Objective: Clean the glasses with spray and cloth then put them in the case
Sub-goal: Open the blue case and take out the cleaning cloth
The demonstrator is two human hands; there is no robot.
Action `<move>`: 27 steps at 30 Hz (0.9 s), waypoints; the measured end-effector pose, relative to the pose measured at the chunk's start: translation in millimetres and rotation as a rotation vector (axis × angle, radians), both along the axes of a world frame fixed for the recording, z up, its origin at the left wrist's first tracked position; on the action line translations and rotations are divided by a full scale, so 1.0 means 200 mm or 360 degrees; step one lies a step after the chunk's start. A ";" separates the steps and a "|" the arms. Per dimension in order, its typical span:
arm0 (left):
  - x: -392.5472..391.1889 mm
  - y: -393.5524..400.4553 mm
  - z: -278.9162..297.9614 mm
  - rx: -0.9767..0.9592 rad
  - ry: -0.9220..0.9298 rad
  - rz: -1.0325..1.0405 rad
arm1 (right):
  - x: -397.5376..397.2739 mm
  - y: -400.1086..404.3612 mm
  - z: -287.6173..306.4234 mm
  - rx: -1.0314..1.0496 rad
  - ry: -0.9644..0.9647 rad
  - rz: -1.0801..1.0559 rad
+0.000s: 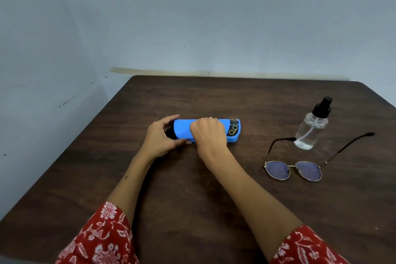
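Blue glasses case (pixel 206 130) (closed) lies mid-counter (pixel 192 199); our left hand (pixel 161 139) and right hand (pixel 209 133) curl fingers around it. Right of the case: glasses (pixel 293 170), spray bottle (pixel 311 127).

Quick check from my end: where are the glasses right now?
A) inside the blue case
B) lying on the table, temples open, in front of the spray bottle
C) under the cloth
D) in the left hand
B: the glasses lie on the table near the spray bottle, while both hands are on the blue case.
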State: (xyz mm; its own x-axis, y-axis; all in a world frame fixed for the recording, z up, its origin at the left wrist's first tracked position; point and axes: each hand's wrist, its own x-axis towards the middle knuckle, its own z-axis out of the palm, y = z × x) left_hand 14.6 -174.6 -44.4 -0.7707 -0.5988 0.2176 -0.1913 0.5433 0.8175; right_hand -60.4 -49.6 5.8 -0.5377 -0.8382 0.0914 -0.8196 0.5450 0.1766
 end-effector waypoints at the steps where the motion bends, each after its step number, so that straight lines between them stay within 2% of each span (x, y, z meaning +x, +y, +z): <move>1: 0.00 0.00 0.00 0.0012 0.0002 0.0008 | 0.00 -0.01 -0.01 0.0043 0.0027 0.0000; 11: 0.00 0.00 -0.01 0.0015 -0.0023 0.0015 | -0.02 -0.04 -0.02 0.0083 0.0029 0.0067; 19: -0.01 -0.02 -0.01 0.0089 -0.0026 -0.0064 | -0.12 0.00 0.10 -0.0255 0.0006 0.0029; 23: 0.00 -0.03 0.00 0.0134 -0.0030 -0.0084 | -0.20 -0.04 0.14 -0.0444 -0.0117 -0.0065; 27: 0.01 -0.05 0.00 0.0138 -0.0078 -0.0092 | -0.26 -0.11 0.16 -0.0472 -0.0267 -0.0147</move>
